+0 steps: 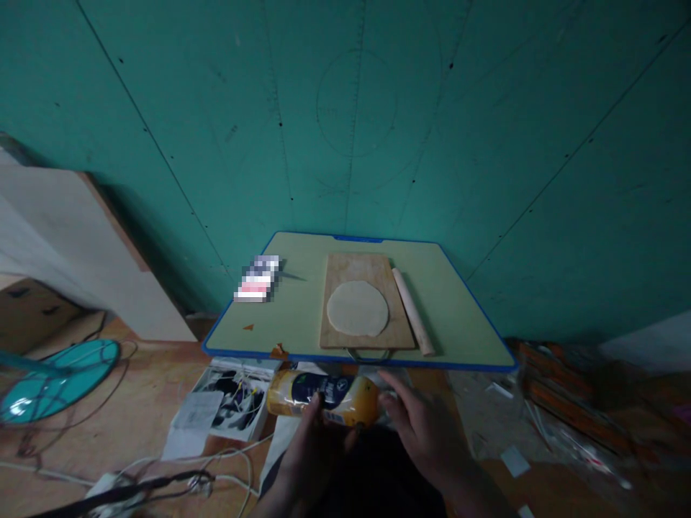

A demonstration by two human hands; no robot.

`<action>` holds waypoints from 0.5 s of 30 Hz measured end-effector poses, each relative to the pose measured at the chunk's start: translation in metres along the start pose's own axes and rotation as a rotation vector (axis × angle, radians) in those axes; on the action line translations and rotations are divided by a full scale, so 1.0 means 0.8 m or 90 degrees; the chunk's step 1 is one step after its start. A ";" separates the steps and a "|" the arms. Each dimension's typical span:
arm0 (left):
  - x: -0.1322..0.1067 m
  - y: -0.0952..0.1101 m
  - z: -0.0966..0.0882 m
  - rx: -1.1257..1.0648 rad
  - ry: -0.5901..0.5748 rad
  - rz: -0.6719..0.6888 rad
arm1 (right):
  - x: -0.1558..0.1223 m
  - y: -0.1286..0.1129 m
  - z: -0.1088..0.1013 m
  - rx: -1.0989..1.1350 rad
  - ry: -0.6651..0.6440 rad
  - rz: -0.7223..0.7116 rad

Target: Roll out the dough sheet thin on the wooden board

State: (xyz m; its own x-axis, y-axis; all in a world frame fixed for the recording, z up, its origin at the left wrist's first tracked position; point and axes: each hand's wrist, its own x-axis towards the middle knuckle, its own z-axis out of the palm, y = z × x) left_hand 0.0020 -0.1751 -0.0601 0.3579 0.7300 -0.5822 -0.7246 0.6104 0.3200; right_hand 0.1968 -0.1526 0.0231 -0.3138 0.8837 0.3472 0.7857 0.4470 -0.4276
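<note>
A plastic bottle (pixel 324 397) with yellow-orange contents and a dark blue label lies sideways just below the table's front edge. My left hand (pixel 318 446) is wrapped round its underside, thumb on the label. At the bottle's right end, my right hand (pixel 418 424) has its fingers bent round the narrow end; the cap itself is hidden. Beyond the hands, a flat round of dough (pixel 357 309) rests on a wooden cutting board (pixel 356 267). A wooden rolling pin (pixel 413 313) lies along the board's right side.
The pale green table (pixel 458 324) has a blue rim and stands against a green wall (pixel 356 108). A blurred-out item (pixel 259 279) sits at its left. Below are a box of cables (pixel 237 403), a turquoise round base (pixel 65 378) and loose cords on the floor.
</note>
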 end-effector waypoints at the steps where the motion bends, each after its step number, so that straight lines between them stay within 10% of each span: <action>1: 0.005 0.000 0.000 -0.009 0.010 -0.001 | -0.005 0.005 0.008 -0.003 0.004 0.013; 7: 0.026 -0.004 -0.003 -0.040 0.074 -0.088 | -0.033 0.036 0.070 0.048 0.057 -0.016; 15: 0.066 -0.012 -0.011 -0.024 0.082 0.015 | -0.047 0.082 0.134 0.093 0.086 0.124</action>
State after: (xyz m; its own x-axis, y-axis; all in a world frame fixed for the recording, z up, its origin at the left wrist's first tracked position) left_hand 0.0229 -0.1448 -0.1006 0.2644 0.6967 -0.6669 -0.7546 0.5801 0.3068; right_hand 0.2027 -0.1416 -0.1072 -0.0833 0.9327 0.3508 0.7355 0.2951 -0.6099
